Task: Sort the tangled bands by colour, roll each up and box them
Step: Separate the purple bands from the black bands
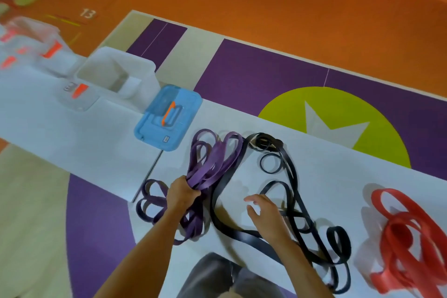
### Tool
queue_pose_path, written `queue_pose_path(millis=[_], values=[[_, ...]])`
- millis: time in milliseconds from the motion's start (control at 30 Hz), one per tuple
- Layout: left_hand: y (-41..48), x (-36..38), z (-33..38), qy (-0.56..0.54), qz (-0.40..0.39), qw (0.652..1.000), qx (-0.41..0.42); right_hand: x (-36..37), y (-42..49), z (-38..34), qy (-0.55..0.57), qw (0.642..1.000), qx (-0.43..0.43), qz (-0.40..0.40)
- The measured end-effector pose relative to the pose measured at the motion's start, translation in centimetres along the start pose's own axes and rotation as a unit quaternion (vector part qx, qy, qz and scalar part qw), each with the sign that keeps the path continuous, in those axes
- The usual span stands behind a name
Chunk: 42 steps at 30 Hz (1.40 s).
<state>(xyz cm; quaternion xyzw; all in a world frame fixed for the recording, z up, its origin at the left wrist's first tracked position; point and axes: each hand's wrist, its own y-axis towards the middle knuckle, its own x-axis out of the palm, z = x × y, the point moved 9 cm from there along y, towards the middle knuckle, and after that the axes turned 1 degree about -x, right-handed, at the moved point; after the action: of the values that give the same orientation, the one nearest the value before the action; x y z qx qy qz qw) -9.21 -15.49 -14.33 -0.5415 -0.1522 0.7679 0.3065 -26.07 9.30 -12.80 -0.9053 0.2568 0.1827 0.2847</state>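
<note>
- Purple bands (pixel 210 167) lay left of centre on the desk (pixel 72 128), long axis near-to-far; the left hand (pixel 182 192) had its grip wrapped round the bundle.
- Black bands (pixel 244 237) sprawled just right, beneath the right hand (pixel 264 215), its grip slack and empty.
- Red bands (pixel 406 242) lay rightmost, well apart.

On the white table (pixel 326 174) — purple rubber bands (pixel 210 164) left, black rubber bands (pixel 242 237) centre, red rubber bands (pixel 396 232) right. Behind the purple lot lies a blue plastic lid (pixel 185 113), a translucent plastic box (pixel 147 80) beyond it.
</note>
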Motion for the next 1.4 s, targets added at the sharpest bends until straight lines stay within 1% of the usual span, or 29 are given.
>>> queue_pose_path(millis=[167, 300, 467, 567, 700, 767, 867, 933, 1033, 1100, 1167, 1233, 1333, 1400], values=[[-0.8, -2.7, -0.1, -0.045, 0.002, 0.999, 0.005, 0.3, 0.6, -1.2, 0.024, 1.000, 0.003, -0.008], [-3.2, -6.0, 0.7, -0.096, 0.020, 0.993, 0.069, 0.9, 1.5, -3.4, 0.012, 1.000, -0.010, -0.014], [-7.8, -12.1, 0.5, -0.197, 0.030, 0.974, 0.107, 2.4, 3.1, -8.5, 0.019, 0.999, -0.046, 0.010], [-9.3, -15.7, -1.2, -0.245, 0.027, 0.962, 0.120, 3.8, 4.0, -12.9, 0.052, 0.996, -0.063, 0.034], [-9.8, -21.1, -5.0, -0.304, 0.024, 0.944, 0.123, 7.0, 4.5, -20.3, 0.081, 0.990, -0.094, 0.063], [-9.5, -24.1, -7.7, -0.323, 0.030, 0.937, 0.129, 9.1, 4.4, -24.5, 0.088, 0.986, -0.118, 0.074], [-8.4, -28.5, -12.9, -0.346, 0.043, 0.930, 0.115, 12.9, 4.1, -31.5, 0.104, 0.979, -0.152, 0.089], [-7.3, -31.1, -16.3, -0.359, 0.043, 0.926, 0.107, 16.2, 4.1, -36.4, 0.111, 0.973, -0.185, 0.086], [-6.1, -34.4, -20.9, -0.376, 0.046, 0.921, 0.087, 22.4, 3.9, -43.2, 0.089, 0.963, -0.252, 0.038], [-5.7, -36.4, -23.4, -0.375, 0.065, 0.921, 0.079, 27.2, 3.6, -47.0, 0.040, 0.951, -0.306, -0.026], [-5.2, -38.5, -25.7, -0.372, 0.088, 0.921, 0.069, 31.8, 3.4, -50.1, -0.012, 0.931, -0.352, -0.094], [-4.4, -40.4, -27.8, -0.383, 0.101, 0.916, 0.057, 35.4, 3.9, -52.3, -0.032, 0.918, -0.369, -0.141], [-2.7, -43.7, -30.7, -0.396, 0.128, 0.908, 0.044, 39.4, 5.2, -54.7, -0.040, 0.907, -0.366, -0.203], [-1.0, -46.2, -32.2, -0.379, 0.140, 0.914, 0.037, 41.7, 6.4, -56.0, -0.043, 0.901, -0.361, -0.236]])
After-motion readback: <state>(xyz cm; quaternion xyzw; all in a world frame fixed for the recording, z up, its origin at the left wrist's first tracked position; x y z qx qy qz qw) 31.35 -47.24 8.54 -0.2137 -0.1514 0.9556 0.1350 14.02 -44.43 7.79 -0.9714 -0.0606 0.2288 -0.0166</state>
